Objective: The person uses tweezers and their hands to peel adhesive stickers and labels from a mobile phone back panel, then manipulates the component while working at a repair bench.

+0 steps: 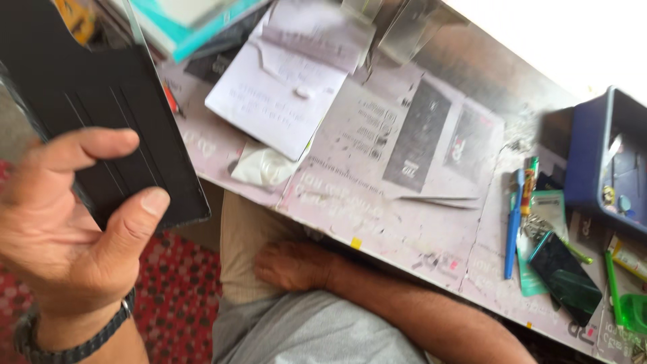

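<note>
The left hand [71, 229], a dark braided band at its wrist, is half curled around the lower edge of a flat black folding case with stitched card slots [94, 101]; thumb and forefinger press on its inner face and the other fingers are hidden behind it. The case is held up in the air, tilted, to the left of the table and above a red patterned floor covering [172, 296].

The right hand [293, 264] lies loosely closed on the person's thigh, on beige trousers just under the table's edge, with nothing in it.

Beyond the case, a worn pale table top [377, 222] carries a white paper notepad [280, 87], with a crumpled white tissue [263, 165] just beside its near corner. Further right, well apart from both hands, lie a blue pen [513, 226], a dark phone with a greenish glass back [565, 276] and a blue plastic tray [593, 145] at the far edge.
</note>
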